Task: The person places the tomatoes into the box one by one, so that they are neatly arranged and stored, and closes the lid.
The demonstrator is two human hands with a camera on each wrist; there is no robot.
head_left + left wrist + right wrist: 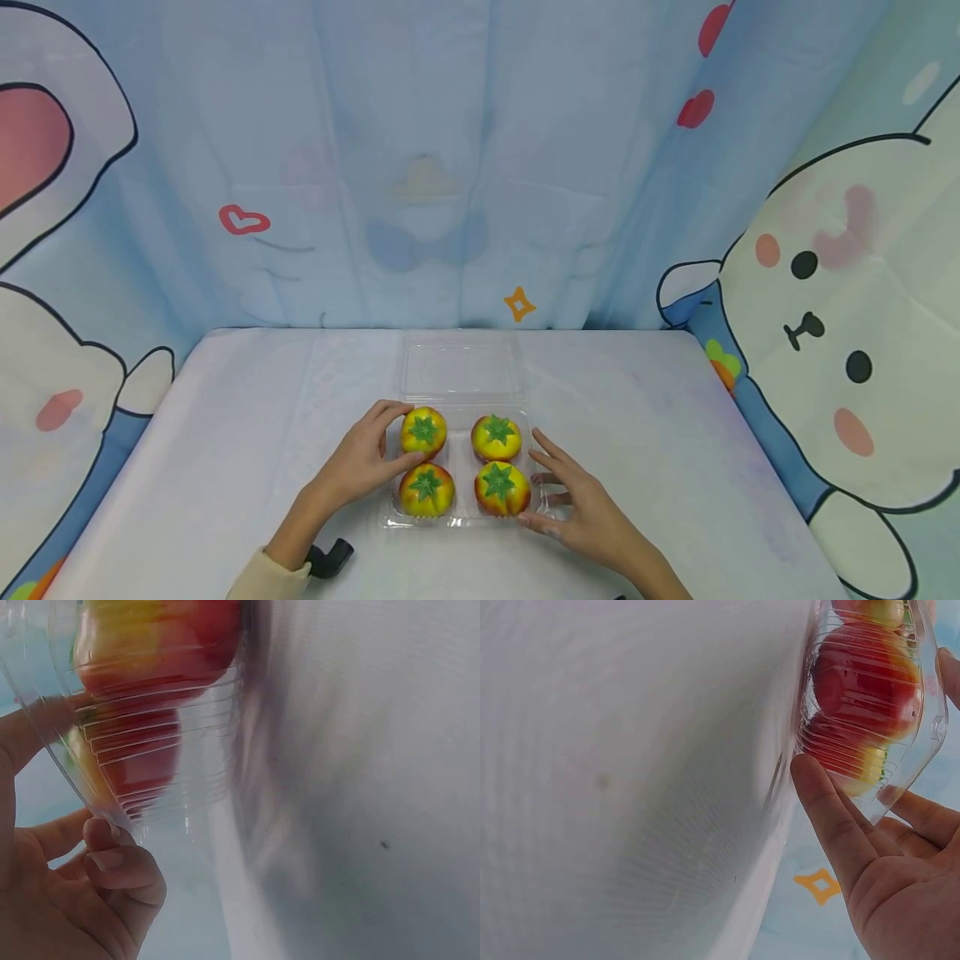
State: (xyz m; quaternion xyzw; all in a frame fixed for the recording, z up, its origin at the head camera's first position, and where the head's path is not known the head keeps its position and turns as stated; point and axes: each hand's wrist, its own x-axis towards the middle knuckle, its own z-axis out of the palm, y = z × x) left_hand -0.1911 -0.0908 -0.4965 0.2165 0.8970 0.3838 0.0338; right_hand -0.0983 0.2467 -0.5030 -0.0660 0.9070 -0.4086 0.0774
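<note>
A clear plastic clamshell box (461, 523) lies on the white table with its lid (461, 371) folded back. Several yellow-red persimmons with green star-shaped tops sit in its base. My left hand (367, 458) holds the far-left persimmon (423, 432), thumb on its near side and index finger at its far side. In the left wrist view, its other fingers curl by the box's corner. The near-left persimmon (426, 492) lies just below that thumb. My right hand (588, 508) rests along the box's right side, fingers spread and fairly straight, thumb by the near-right persimmon (502, 489).
The far-right persimmon (497, 438) sits in the box's back right part. A white cloth (637, 400) covers the table. Behind it hangs a blue curtain (450, 167) with printed cartoon figures. A black wrist-worn piece (330, 558) sticks out by the left sleeve.
</note>
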